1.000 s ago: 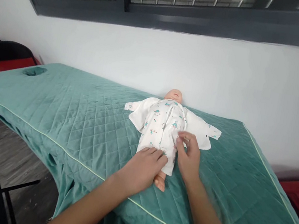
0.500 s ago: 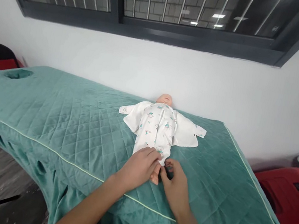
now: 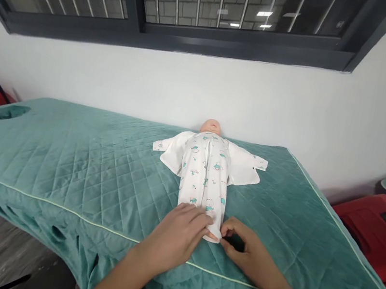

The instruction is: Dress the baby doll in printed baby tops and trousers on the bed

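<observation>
A baby doll point(image 3: 212, 127) lies face up on a green quilted table point(image 3: 66, 158), head toward the wall. It wears a white printed romper point(image 3: 206, 176) with both sleeves spread out sideways. My left hand point(image 3: 178, 235) lies over the romper's lower end, fingers together on the cloth and covering the doll's foot. My right hand point(image 3: 245, 253) pinches the bottom hem of the romper between thumb and fingers, right beside the left hand.
The table's front edge with pale piping point(image 3: 59, 204) runs just under my wrists. A face hole point(image 3: 10, 111) sits at the table's far left. A red seat point(image 3: 374, 227) stands at the right, a white wall and dark window frame point(image 3: 180, 40) behind.
My right hand came down from the romper's waist to its bottom hem. The romper leg now reaches lower and the doll's bare foot no longer shows. The view shifted right.
</observation>
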`<state>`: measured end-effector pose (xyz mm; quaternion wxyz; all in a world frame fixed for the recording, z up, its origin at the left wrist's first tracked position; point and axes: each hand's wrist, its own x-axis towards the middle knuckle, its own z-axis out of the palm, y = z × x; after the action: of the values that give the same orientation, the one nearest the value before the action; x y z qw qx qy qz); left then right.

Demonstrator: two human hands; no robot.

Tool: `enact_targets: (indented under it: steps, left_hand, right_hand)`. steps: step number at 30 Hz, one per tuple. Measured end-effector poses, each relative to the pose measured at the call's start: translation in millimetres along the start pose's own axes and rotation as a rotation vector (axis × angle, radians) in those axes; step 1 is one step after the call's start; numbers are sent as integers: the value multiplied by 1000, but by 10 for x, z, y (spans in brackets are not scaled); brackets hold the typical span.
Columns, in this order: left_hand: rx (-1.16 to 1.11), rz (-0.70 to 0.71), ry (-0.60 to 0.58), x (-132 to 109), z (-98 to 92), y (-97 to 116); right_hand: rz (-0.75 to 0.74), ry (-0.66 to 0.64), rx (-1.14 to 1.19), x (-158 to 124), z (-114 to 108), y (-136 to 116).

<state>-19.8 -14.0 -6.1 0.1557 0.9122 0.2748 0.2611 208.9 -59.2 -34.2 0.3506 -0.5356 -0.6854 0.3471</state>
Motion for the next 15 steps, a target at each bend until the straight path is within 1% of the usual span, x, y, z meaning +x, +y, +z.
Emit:
enact_targets:
  steps: [2,3,5,7,9,11,13,15]
  left_hand:
    - [-31,-11,28,-61,-64,-1]
    - [-62,-26,57,-94,-95,-7]
    - [-127,-73,124,-162,-141,-41]
    - [-173,-147,203,-221,-149,-117]
    - [-197,-234,277,-261,-118,-247]
    - [-207,-311,325,-270,-68,-421]
    - [-218,-363,357,-237,-24,-612]
    - [-240,-399,394,-148,-2,-795]
  right_hand:
    - [-5,-15,-11,-3,-74,-29]
    - [-3,-3,-3,-6,-114,-55]
    - [10,38,29,-12,-190,-109]
    - [17,88,67,-7,-238,-130]
    - [24,143,100,27,-244,-86]
    - [20,228,146,107,-215,9]
    - [5,340,202,248,-175,114]
    - [-4,449,249,460,-154,193]
